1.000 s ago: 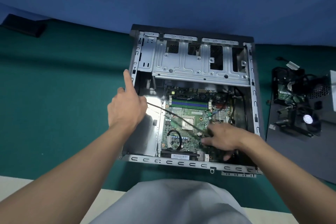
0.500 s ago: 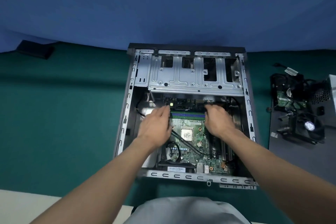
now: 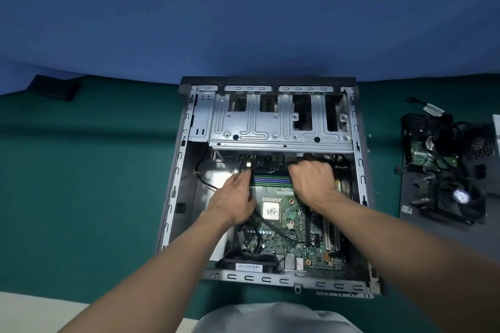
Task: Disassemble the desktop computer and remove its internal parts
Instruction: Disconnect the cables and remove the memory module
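Head view: the memory modules [image 3: 270,180] were seen seated in the motherboard [image 3: 286,220], between the hands. The left hand [image 3: 232,203] was laid nearly flat against one end. The right hand [image 3: 311,181] was curled over the other, its hold hidden. Both ends were judged best released outward together, evenly.

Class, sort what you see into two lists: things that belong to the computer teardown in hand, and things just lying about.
In the job: computer case, motherboard, memory sticks, left hand, right hand.
Lying about: pile of removed parts, black box.
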